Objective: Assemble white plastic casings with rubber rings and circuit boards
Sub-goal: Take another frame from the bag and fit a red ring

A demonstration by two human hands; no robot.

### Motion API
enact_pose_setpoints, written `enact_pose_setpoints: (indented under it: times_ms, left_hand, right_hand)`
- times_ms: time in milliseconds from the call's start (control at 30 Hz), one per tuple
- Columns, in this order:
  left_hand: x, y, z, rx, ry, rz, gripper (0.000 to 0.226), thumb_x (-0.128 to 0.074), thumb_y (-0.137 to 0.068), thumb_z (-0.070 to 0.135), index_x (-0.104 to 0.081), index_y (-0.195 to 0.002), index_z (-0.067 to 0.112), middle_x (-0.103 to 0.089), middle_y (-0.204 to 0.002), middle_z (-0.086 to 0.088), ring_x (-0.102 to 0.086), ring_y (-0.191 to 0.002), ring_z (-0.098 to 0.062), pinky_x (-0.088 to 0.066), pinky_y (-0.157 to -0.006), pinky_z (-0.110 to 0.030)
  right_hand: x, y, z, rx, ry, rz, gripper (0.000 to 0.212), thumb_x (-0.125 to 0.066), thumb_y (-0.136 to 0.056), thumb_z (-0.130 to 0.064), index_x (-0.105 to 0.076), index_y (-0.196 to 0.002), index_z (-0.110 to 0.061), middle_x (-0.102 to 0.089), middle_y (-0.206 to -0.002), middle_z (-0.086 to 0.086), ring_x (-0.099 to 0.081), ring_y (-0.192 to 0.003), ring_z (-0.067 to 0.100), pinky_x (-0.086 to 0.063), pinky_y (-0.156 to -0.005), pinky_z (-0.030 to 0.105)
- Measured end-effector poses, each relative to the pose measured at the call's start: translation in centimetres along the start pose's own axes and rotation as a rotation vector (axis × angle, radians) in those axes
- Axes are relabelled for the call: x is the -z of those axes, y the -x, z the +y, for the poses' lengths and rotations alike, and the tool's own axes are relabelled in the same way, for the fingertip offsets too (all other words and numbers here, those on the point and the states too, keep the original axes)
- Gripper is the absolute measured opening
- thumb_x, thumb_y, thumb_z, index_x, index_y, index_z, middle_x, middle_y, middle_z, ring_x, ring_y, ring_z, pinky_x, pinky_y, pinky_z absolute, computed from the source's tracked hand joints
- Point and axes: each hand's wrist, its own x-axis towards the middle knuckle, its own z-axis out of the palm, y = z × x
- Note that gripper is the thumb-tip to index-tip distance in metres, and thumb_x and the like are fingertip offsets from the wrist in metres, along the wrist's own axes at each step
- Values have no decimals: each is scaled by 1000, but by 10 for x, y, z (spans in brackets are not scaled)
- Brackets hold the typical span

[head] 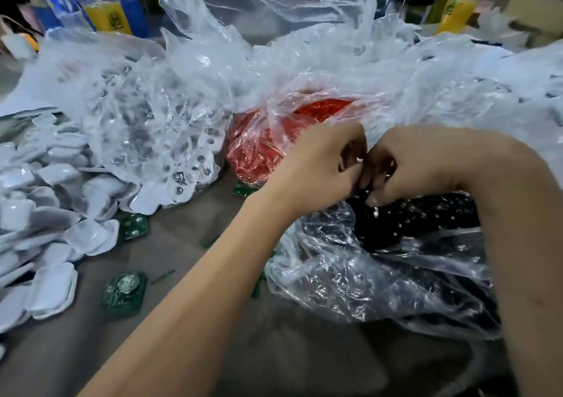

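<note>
Beside red-ring bag point(268, 150), black-parts bag point(411, 232) (clear plastic); hands above.

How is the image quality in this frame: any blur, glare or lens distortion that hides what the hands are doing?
Head view: wide-angle bending at the edges; background bottles soft. Glare speckles the clear bags, especially the bag of dark parts. The left hand and right hand meet with curled fingers; what they pinch is too small and shadowed to identify.

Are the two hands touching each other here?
Touching. The head view shows the left hand and right hand pressed fingers to fingers above the bag of black parts, no gap between.
</note>
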Motion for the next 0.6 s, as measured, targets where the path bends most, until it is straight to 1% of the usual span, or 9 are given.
enact_pose_setpoints:
  times_ms: [67,133,200,267,367,467,500,533,600]
  left_hand:
    - [0,5,-3,50,24,65,9,-69,-81,6,-63,-84,12,-63,-72,7,-59,-65,-6,-48,-60,-34]
    - [2,11,-6,83,23,132,9,-70,-83,8,-64,-84,14,-63,-72,9,-58,-64,-3,-49,-60,-32]
    - [6,17,-8,97,9,209,9,-70,-85,10,-64,-83,16,-64,-71,11,-61,-63,-6,-52,-60,-33]
    - [14,24,-11,110,-48,311,8,-69,-88,15,-64,-83,18,-64,-70,12,-61,-62,-7,-53,-59,-35]
    - [38,33,-22,180,-186,602,8,-64,-92,21,-64,-85,17,-64,-71,10,-62,-64,-10,-53,-60,-37]
    - [82,46,-41,338,-356,903,8,-56,-89,18,-64,-90,16,-63,-77,9,-61,-72,-13,-50,-67,-33]
    - [99,50,-49,437,-414,900,13,-53,-87,16,-65,-93,17,-64,-81,8,-63,-77,-15,-48,-70,-31]
    - [116,54,-57,546,-471,823,19,-51,-84,13,-66,-94,18,-65,-84,6,-64,-83,-18,-47,-72,-30]
    - [139,61,-69,740,-553,514,24,-51,-81,4,-67,-89,20,-68,-86,1,-66,-92,-26,-46,-74,-29]
  right_hand:
    - [-1,-1,-2,1,1,16,22,-89,-71,-42,-73,-82,-32,-72,-79,-11,-68,-77,10,-57,-82,36]
    - [1,-3,-5,0,7,55,18,-88,-73,-42,-75,-82,-34,-72,-80,-11,-68,-78,13,-59,-82,40]
    - [6,-4,-9,13,11,87,9,-85,-79,-36,-76,-78,-35,-74,-75,-10,-70,-72,12,-60,-76,38]
    - [11,-4,-16,54,10,141,12,-81,-84,-32,-76,-73,-34,-72,-66,-12,-68,-65,6,-55,-65,30]
    - [15,-8,-40,194,-95,324,16,-79,-87,-30,-74,-72,-30,-66,-64,-14,-62,-62,3,-41,-54,24]
    - [7,-19,-85,367,-185,357,8,-76,-89,-29,-76,-81,-29,-66,-73,-15,-62,-70,1,-44,-59,22]
    - [3,-26,-101,413,-184,353,6,-75,-90,-27,-76,-84,-28,-68,-78,-14,-64,-74,3,-48,-63,23]
    - [-1,-35,-118,456,-186,366,6,-73,-91,-25,-76,-88,-28,-71,-84,-11,-67,-80,6,-52,-68,24]
    - [-6,-55,-148,534,-196,441,14,-65,-95,-19,-76,-97,-27,-74,-100,-3,-67,-94,14,-55,-82,30]
